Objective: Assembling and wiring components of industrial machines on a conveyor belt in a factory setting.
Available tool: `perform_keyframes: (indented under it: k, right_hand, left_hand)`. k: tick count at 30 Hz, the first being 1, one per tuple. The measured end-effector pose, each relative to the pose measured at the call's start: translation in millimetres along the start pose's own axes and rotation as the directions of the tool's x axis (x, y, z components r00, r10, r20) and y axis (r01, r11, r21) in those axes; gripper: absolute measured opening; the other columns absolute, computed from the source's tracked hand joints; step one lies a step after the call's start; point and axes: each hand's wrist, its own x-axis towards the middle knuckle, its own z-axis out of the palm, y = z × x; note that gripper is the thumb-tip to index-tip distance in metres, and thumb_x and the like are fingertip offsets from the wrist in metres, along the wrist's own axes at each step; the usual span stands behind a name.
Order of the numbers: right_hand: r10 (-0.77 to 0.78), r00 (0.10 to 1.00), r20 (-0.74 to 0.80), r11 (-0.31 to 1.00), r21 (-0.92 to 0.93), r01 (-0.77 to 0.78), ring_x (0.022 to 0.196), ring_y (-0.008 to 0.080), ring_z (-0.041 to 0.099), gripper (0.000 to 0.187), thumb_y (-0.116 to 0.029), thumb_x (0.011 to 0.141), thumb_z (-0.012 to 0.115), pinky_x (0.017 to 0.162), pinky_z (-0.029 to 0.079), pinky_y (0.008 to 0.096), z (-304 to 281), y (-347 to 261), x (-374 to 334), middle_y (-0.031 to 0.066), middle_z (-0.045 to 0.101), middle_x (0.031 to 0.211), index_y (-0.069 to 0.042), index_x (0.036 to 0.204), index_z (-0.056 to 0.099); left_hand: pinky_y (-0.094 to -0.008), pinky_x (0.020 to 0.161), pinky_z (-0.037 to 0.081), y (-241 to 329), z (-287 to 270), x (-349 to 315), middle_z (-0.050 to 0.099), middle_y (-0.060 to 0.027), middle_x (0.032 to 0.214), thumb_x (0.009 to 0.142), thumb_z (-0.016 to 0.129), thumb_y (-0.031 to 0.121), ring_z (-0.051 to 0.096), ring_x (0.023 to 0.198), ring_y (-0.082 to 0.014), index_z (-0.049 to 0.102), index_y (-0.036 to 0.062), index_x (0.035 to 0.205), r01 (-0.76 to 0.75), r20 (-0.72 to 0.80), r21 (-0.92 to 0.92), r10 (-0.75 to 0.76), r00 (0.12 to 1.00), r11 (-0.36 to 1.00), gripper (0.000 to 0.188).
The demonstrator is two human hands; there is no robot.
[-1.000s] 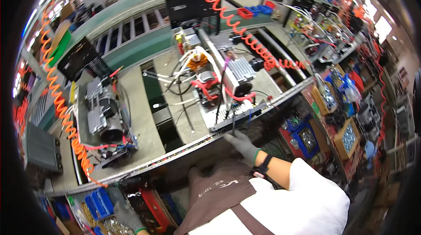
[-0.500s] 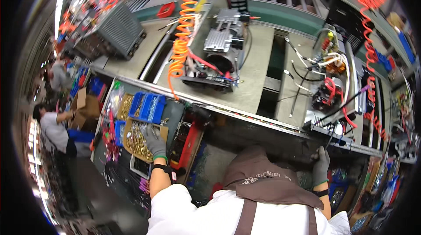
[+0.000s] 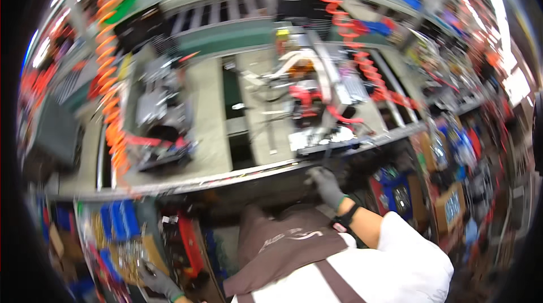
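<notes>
At the lower left my left hand, in a grey glove, is at the edge of an open cardboard box of brass-coloured screws. Its fingers look slightly apart, though the picture is smeared. My right hand, gloved too, is just below the bench's front edge with its fingers curled. Whatever lies in them is too blurred to make out. Beyond it on the bench sits an open electrical unit with red and white cables and a shiny metal front.
Another open machine with a silvery motor stands further left on the bench. Orange coiled hoses and red coiled hoses hang down. Blue bins adjoin the screw box. A red bin lies right of my left hand.
My view has swung to the right, so the bench and machines have shifted left in the picture. My left hand has drawn back toward the screw box's near edge. My right hand remains by the bench's front edge.
</notes>
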Motion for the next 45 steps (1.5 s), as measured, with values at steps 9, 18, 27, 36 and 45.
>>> perform_keyframes:
  k: [9,18,27,36,45]
  right_hand:
    - [0.101,0.995,0.027,0.981,-0.168,-0.095,0.078,0.0179,0.058,0.029,-0.032,0.091,0.048,0.075,0.046,0.0328,-50,12,-64,0.008,0.06,0.083,-0.007,0.102,0.055]
    - [-0.092,0.977,0.191,0.902,-0.399,0.163,0.089,0.0363,0.06,0.033,-0.037,0.092,0.046,0.076,0.046,0.042,-156,54,-119,0.0174,0.063,0.093,-0.009,0.107,0.055]
    - [-0.124,0.968,-0.22,0.843,-0.537,-0.014,0.094,0.0331,0.06,0.029,-0.033,0.084,0.055,0.081,0.047,0.0415,-426,115,-180,0.016,0.063,0.097,-0.011,0.101,0.063]
    - [-0.3,0.931,-0.207,0.229,-0.963,-0.14,0.098,0.0282,0.059,0.032,-0.015,0.079,0.058,0.079,0.048,0.0422,-562,86,-78,0.0103,0.058,0.109,-0.012,0.111,0.062]
    - [-0.433,0.901,-0.013,0.166,-0.984,0.066,0.079,0.0314,0.067,0.014,-0.018,0.074,0.061,0.06,0.053,0.0421,-589,112,-46,0.0138,0.067,0.084,-0.01,0.082,0.071]
  left_hand:
    - [-0.0297,0.082,0.048,313,87,-80,0.065,-0.0104,0.099,0.084,0.066,0.019,0.061,0.092,-0.0176,0.064,-0.0003,0.103,0.121,0.505,-0.863,0.848,0.16,0.491,0.027]
    - [-0.0231,0.049,0.042,478,59,-226,0.062,-0.0034,0.087,0.088,0.061,0.028,0.055,0.06,-0.009,0.058,0.0077,0.109,0.579,0.691,-0.408,0.653,-0.309,0.706,0.029]
    - [-0.0254,0.053,0.05,526,-9,-369,0.061,-0.0061,0.08,0.088,0.059,0.024,0.061,0.064,-0.0153,0.056,0.0085,0.096,0.66,0.778,-0.253,0.554,-0.296,0.708,0.017]
    - [-0.0245,0.051,0.046,520,-76,-425,0.063,-0.0083,0.08,0.087,0.06,0.019,0.058,0.061,-0.0119,0.059,0.0031,0.091,0.403,0.732,-0.307,0.484,-0.479,0.862,0.016]
    - [-0.0288,0.083,0.047,536,-132,-438,0.063,-0.0095,0.097,0.091,0.059,0.014,0.058,0.092,-0.018,0.061,-0.0016,0.106,0.262,0.466,-0.656,0.653,-0.597,0.708,0.022]
